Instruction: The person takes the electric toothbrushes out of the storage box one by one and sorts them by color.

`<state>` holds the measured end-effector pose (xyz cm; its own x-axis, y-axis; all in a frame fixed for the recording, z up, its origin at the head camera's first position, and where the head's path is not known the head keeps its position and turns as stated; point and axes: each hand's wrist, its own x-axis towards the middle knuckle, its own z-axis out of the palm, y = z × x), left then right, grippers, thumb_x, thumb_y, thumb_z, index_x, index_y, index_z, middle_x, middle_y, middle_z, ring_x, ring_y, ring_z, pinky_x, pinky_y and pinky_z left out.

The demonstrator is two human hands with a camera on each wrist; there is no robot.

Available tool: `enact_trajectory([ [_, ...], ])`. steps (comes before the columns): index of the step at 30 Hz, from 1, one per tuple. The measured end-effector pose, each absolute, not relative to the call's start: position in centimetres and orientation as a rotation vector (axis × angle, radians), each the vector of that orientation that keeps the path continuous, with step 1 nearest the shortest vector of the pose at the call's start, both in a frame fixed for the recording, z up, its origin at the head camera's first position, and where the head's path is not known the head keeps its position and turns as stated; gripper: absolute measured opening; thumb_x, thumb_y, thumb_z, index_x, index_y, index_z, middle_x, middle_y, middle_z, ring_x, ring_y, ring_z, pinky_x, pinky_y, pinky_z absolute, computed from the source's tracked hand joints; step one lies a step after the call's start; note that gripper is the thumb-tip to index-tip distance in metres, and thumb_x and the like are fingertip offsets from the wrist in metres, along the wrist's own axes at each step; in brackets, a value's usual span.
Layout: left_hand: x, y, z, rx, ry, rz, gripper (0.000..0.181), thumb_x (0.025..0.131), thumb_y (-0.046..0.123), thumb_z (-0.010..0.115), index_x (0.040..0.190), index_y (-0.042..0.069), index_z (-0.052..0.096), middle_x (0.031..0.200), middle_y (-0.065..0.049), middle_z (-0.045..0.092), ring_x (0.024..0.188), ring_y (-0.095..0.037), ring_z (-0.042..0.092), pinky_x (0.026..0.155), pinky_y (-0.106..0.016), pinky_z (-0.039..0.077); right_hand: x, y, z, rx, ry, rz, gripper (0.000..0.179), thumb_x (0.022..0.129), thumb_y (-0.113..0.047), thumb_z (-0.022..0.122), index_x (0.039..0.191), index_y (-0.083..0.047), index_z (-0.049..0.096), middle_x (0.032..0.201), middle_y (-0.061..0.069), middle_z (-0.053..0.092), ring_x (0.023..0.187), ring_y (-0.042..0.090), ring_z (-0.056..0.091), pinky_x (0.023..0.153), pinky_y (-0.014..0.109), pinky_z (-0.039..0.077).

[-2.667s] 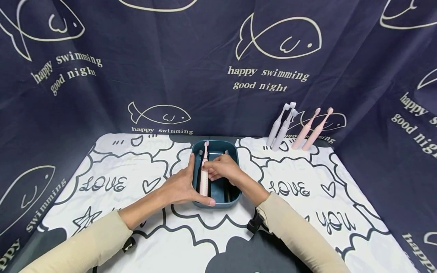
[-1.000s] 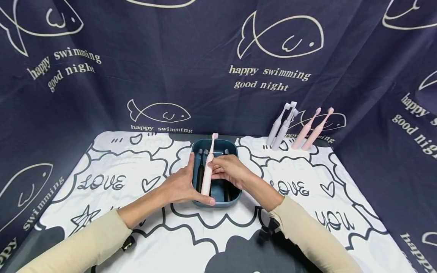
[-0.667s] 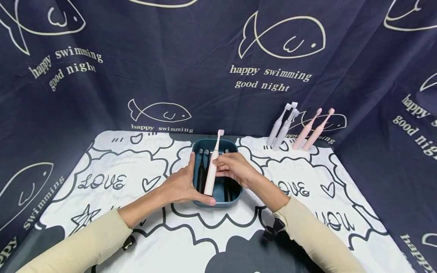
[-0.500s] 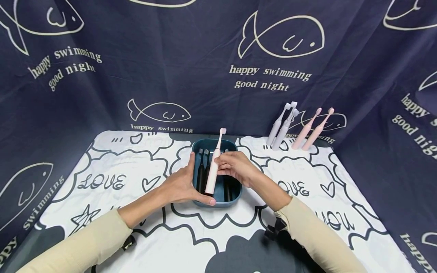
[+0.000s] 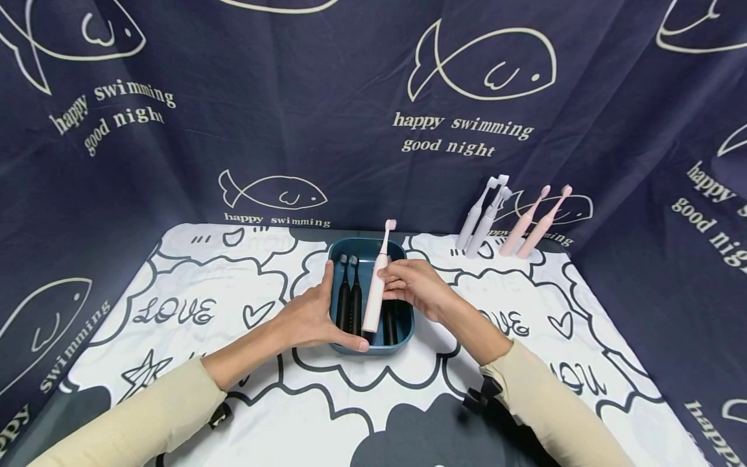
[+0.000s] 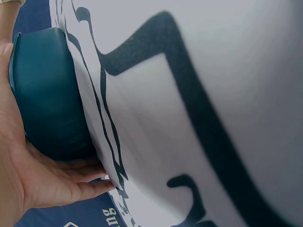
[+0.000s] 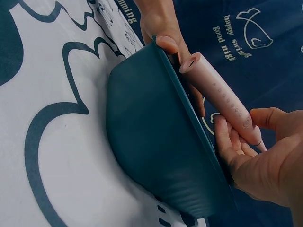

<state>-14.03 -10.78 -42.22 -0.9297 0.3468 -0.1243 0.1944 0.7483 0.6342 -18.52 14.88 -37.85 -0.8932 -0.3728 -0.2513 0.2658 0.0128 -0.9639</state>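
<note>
A dark teal plastic bin (image 5: 350, 242) stands on the table. My left hand (image 5: 308, 316) holds it at the left side, with the thumb over the near rim and the fingers along the outer wall. My right hand (image 5: 417, 285) pinches a pink electric toothbrush (image 5: 376, 292) by its handle, thumb against fingers. The brush is tilted, head up, above the bin's opening; in the right wrist view its base clears the rim. Two black electric toothbrushes (image 5: 355, 305) lie side by side at the bin's left. Another black toothbrush (image 5: 390, 324) lies at its right, partly hidden by my right hand.
At the back right, lilac electric toothbrushes (image 5: 481, 230) and two pink toothbrushes (image 5: 539, 228) stand by the navy fish-print curtain (image 5: 362, 130). A white cloth with dark drawings (image 5: 262, 402) covers the table.
My right hand has lifted the pink toothbrush off the black ones at the bin's left and carried it rightward, uncovering the second black one. My left hand has stayed put.
</note>
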Motion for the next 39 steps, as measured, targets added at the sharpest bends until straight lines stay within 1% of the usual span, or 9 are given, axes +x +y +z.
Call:
enact_trajectory([
  [5, -13.9, -10.9, -42.2, 0.425, 2.712, 0.939, 0.18, 0.062, 0.086, 0.096, 0.18, 0.011, -0.017, 0.174, -0.029, 0.047, 0.15, -0.042, 0.062, 0.117, -0.059, 0.055, -18.4, 15.6, -38.0, -0.104, 1.867, -1.931, 0.019, 0.105, -0.007, 0.063, 0.118, 0.005, 0.07, 0.093, -0.001, 0.075, 0.084, 0.007, 0.075, 0.083, 0.024, 0.067],
  [9, -13.8, -11.0, -42.3, 0.418, 2.714, 0.927, 0.18, 0.062, 0.087, 0.096, 0.18, 0.011, -0.016, 0.173, -0.03, 0.049, 0.149, -0.042, 0.063, 0.116, -0.059, 0.056, -18.1, 15.9, -37.9, -0.084, 1.875, -1.944, 0.019, 0.104, -0.006, 0.063, 0.118, 0.005, 0.07, 0.095, 0.0, 0.075, 0.084, 0.009, 0.074, 0.083, 0.025, 0.067],
  [16, -13.7, -11.0, -42.4, 0.397, 2.711, 0.908, 0.18, 0.061, 0.089, 0.094, 0.181, 0.012, -0.016, 0.171, -0.03, 0.051, 0.147, -0.041, 0.064, 0.115, -0.059, 0.057, -17.7, 16.8, -37.6, -0.076, 1.909, -1.927, 0.026, 0.101, -0.007, 0.065, 0.121, 0.008, 0.071, 0.099, 0.001, 0.077, 0.087, 0.01, 0.076, 0.085, 0.026, 0.068],
  [21, -13.8, -10.9, -42.4, 0.395, 2.708, 0.9, 0.18, 0.061, 0.089, 0.094, 0.181, 0.014, -0.017, 0.171, -0.029, 0.051, 0.147, -0.041, 0.064, 0.115, -0.058, 0.057, -17.6, 17.6, -37.5, -0.064, 1.911, -1.938, 0.019, 0.101, -0.006, 0.065, 0.115, 0.004, 0.074, 0.099, 0.0, 0.078, 0.087, 0.009, 0.077, 0.085, 0.026, 0.068],
  [25, -13.9, -10.8, -42.3, 0.397, 2.704, 0.89, 0.18, 0.061, 0.09, 0.093, 0.18, 0.015, -0.018, 0.171, -0.029, 0.051, 0.148, -0.04, 0.064, 0.116, -0.058, 0.057, -17.6, 18.3, -37.5, -0.05, 1.913, -1.941, 0.016, 0.102, -0.005, 0.064, 0.113, 0.002, 0.074, 0.099, 0.0, 0.077, 0.088, 0.009, 0.078, 0.086, 0.026, 0.068],
  [33, -14.3, -10.8, -42.2, 0.405, 2.723, 0.883, 0.181, 0.06, 0.092, 0.092, 0.18, 0.015, -0.019, 0.162, -0.03, 0.059, 0.141, -0.038, 0.068, 0.111, -0.056, 0.059, -17.9, 19.2, -37.3, -0.029, 1.913, -1.951, 0.015, 0.105, -0.005, 0.062, 0.112, 0.0, 0.075, 0.097, 0.0, 0.077, 0.089, 0.009, 0.078, 0.087, 0.026, 0.068],
  [39, -14.2, -10.9, -42.2, 0.425, 2.726, 0.906, 0.181, 0.061, 0.09, 0.093, 0.18, 0.015, -0.019, 0.163, -0.031, 0.059, 0.141, -0.038, 0.068, 0.113, -0.058, 0.058, -18.2, 20.0, -37.2, -0.035, 1.908, -1.973, 0.017, 0.107, -0.004, 0.06, 0.105, -0.006, 0.077, 0.095, 0.001, 0.077, 0.089, 0.01, 0.078, 0.088, 0.026, 0.068],
])
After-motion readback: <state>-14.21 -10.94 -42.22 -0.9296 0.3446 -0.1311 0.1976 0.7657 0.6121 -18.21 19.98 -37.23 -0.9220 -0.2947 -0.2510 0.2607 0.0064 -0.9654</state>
